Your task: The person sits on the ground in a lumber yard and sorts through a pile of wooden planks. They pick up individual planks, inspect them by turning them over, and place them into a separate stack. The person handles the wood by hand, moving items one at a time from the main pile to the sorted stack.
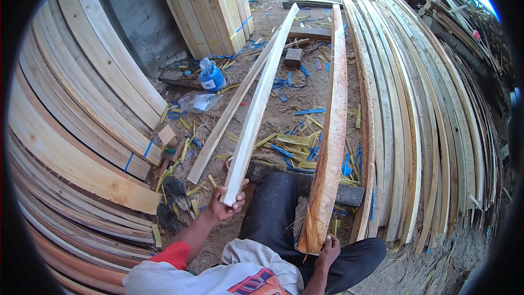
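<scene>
My left hand [222,206] is closed round the near end of a long pale wooden plank [257,110], which slants away to the far middle of the yard. To the right, a reddish, rough-faced plank [330,145] reaches from my lap toward the far crosspiece. Its near end looks splintered. At that end's right corner, my right hand [328,252] grips the edge with fingers bent. A thinner plank [229,120] lies on the ground just left of the pale one.
Many planks [420,114] lie side by side at right. Stacked boards [82,153] fill the left. Upright boards [207,11] lean on a wall behind. A blue bag [212,76], a dark block [293,57] and yellow and blue strap scraps [295,139] litter the ground. A dark beam [349,195] crosses near my knees.
</scene>
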Available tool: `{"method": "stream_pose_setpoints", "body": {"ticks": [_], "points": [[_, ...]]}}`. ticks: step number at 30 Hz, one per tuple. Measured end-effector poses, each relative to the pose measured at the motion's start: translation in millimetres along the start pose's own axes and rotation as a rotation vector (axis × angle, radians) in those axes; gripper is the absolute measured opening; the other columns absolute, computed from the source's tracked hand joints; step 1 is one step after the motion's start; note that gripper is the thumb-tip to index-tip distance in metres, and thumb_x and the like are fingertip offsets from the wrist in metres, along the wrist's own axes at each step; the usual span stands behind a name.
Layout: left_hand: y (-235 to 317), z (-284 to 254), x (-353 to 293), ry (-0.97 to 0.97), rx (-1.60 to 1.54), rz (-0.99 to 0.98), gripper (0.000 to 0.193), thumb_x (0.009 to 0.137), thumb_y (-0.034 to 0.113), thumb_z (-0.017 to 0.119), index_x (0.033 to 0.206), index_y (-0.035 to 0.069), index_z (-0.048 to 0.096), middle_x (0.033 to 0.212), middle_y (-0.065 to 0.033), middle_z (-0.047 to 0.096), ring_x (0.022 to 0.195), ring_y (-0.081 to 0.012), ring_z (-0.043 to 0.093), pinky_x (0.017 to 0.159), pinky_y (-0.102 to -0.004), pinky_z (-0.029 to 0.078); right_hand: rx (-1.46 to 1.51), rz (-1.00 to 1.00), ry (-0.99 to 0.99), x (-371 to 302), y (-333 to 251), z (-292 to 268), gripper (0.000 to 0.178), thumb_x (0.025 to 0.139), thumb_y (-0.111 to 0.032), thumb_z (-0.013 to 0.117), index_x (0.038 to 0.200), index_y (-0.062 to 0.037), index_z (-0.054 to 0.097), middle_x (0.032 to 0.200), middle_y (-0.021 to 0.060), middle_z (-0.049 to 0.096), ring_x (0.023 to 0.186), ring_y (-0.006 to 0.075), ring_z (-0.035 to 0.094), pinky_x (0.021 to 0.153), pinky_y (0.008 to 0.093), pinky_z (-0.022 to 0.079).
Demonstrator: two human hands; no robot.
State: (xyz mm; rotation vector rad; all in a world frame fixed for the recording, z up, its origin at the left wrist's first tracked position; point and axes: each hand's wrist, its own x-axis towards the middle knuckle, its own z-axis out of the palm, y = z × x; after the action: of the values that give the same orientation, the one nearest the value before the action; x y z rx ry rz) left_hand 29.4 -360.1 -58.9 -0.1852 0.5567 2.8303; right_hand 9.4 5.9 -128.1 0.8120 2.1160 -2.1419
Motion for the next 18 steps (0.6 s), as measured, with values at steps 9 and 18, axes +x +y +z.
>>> {"method": "stream_pose_setpoints", "body": {"ticks": [9, 18], "points": [[-41.6, -135.7, 20.6, 0.855, 1.614, 0.115, 0.087, 0.055, 0.039, 0.08, 0.121, 0.0, 0.038, 0.104, -0.0244, 0.057, 0.102, -0.0393, 0.055, 0.088, -0.0448, 0.044, -0.132, -0.071, -0.015, 12.1, 18.5, -4.2, 0.02, 0.087, -0.013, 0.056, 0.093, 0.0058, 0.059, 0.083, 0.0067, 0.059, 0.071, 0.0118, 0.054, 0.065, 0.025, 0.045], [-56.1, -113.5, 28.3, 1.078, 1.856, -0.072, 0.07, 0.066, 0.028, 0.075, 0.118, 0.004, 0.035, 0.105, -0.0224, 0.055, 0.086, -0.0419, 0.06, 0.068, -0.0489, 0.05, -0.171, -0.06, -0.019, 32.0, 46.5, -19.7, 0.022, 0.086, -0.014, 0.058, 0.092, 0.0064, 0.059, 0.083, 0.0076, 0.06, 0.07, 0.0129, 0.056, 0.064, 0.0257, 0.047]]}}
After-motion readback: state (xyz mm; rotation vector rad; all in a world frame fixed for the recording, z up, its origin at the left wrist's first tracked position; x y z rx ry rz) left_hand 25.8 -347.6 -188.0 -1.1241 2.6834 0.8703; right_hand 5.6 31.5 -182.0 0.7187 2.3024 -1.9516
